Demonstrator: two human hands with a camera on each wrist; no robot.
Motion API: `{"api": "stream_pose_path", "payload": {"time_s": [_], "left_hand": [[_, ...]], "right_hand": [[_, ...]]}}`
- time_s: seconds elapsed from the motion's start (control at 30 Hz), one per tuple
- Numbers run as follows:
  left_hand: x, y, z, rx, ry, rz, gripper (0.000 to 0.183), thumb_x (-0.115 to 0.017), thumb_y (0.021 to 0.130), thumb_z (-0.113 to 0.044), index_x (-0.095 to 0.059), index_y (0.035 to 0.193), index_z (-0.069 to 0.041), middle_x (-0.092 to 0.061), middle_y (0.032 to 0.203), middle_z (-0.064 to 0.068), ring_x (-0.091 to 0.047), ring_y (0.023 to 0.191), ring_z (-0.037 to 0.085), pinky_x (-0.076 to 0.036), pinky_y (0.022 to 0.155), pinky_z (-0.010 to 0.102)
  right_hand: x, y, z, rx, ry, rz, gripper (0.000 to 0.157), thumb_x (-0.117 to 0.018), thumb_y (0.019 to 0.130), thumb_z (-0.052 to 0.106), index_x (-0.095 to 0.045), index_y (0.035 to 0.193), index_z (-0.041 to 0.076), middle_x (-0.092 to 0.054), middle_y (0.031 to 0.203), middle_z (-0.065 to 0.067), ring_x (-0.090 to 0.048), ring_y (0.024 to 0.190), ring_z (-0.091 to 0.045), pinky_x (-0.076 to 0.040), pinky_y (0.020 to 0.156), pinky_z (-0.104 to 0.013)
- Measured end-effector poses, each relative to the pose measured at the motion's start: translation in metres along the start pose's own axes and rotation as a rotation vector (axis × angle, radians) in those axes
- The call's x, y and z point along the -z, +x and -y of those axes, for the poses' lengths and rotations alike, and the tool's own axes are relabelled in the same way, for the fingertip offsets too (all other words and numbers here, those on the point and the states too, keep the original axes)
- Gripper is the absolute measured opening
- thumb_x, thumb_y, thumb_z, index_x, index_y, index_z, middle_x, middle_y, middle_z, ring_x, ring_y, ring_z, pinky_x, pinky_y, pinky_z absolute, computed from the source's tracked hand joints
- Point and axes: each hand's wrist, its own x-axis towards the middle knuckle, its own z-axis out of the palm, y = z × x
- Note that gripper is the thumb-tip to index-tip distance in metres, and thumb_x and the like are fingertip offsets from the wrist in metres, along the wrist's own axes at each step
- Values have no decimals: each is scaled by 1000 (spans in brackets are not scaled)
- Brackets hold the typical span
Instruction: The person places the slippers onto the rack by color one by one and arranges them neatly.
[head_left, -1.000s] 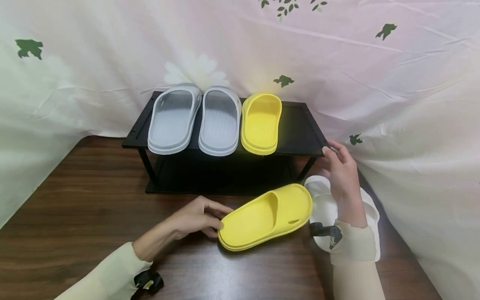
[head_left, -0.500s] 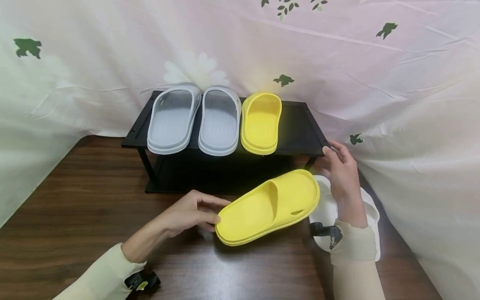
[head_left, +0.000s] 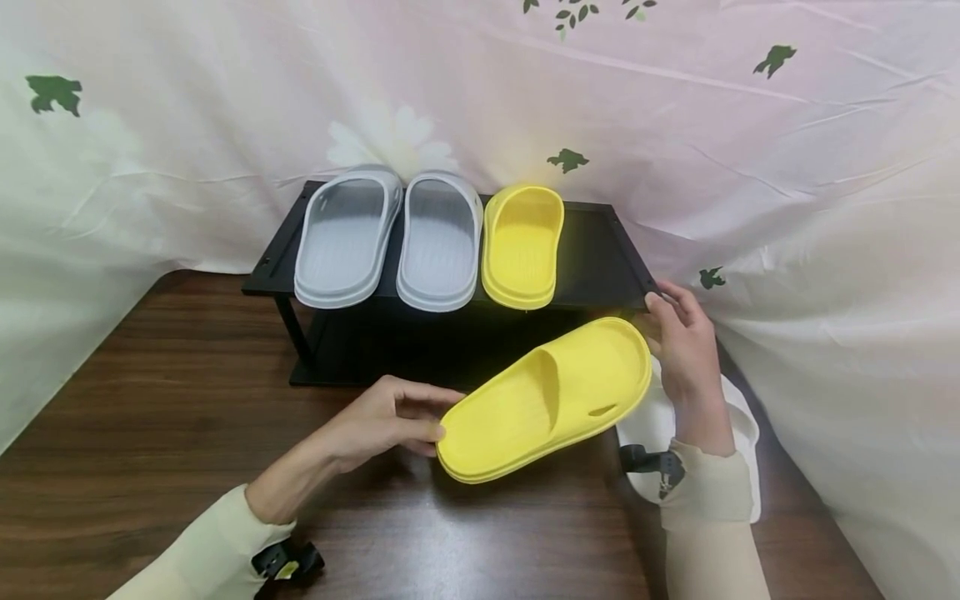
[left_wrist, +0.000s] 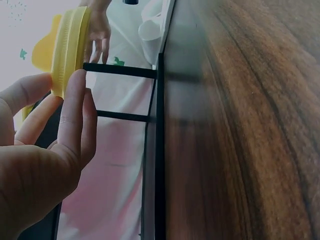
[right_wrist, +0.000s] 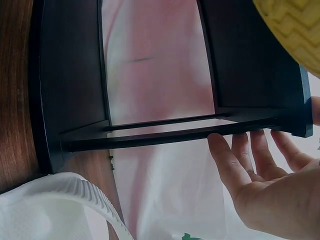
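Observation:
My left hand (head_left: 382,425) pinches the heel end of a yellow slipper (head_left: 498,417) between thumb and fingers. The slipper hangs above the table, tilted, its toe pointing up and right toward the rack's front edge. In the left wrist view the slipper (left_wrist: 70,50) stands edge-on between thumb and fingertips. At the black two-tier shoe rack (head_left: 600,250), my right hand (head_left: 686,358) holds the front right corner, thumb on the top board. The right wrist view shows its fingers (right_wrist: 225,155) along the rack's side bar. Its matching yellow slipper (head_left: 522,242) sits on the top board.
Two grey slippers (head_left: 345,242) stand on the top board, left of the yellow one. White footwear (head_left: 742,425) lies on the wooden table (head_left: 135,417), partly hidden under the right forearm. A printed cloth (head_left: 225,100) hangs behind the rack.
The held yellow slipper has risen off the table, its toe swinging up and right toward the rack. The right hand stays at the rack's corner.

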Motion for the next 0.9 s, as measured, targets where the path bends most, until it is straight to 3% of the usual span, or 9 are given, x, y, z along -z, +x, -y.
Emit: {"api": "stream_pose_path", "payload": {"time_s": [0.1,0.27,0.47,0.7,0.9], "left_hand": [[-3,3,1,-10,-11,-5,45,-72,91,-3,-64,134,0,-69,120,19,-72,96,26,-59,80,48],[-8,9,2,-47,-15,-18,44,-72,90,-2,-65,134,-1,-69,119,18,-71,96,25,-60,79,45],[-13,14,-3,-87,-4,-50,44,-72,89,-1,-66,133,-3,-68,122,16,-69,96,25,-60,78,44],[-22,23,-4,-142,-38,-70,45,-72,88,1,-66,133,-1,-68,123,16,-69,97,23,-60,78,45],[-29,30,-5,-178,-80,-91,47,-71,88,2,-63,134,2,-68,123,18,-69,98,22,-60,79,42]], "right_hand": [[1,0,0,-1,-37,-6,52,-62,101,38,-49,150,25,-44,151,-9,-49,128,-24,-41,110,-37],[4,-1,0,8,-57,-18,55,-65,99,41,-50,150,25,-45,150,-11,-52,118,-20,-50,83,-17],[6,-2,-3,69,63,38,52,-64,102,30,-49,150,18,-47,145,-10,-56,112,-15,-52,81,-15],[5,-1,-6,193,154,69,44,-61,98,-4,-58,138,11,-54,126,-2,-56,103,-15,-52,81,-16],[3,-1,-7,196,169,24,33,-71,94,3,-67,124,15,-58,114,-3,-55,98,-15,-52,77,-18]]}}
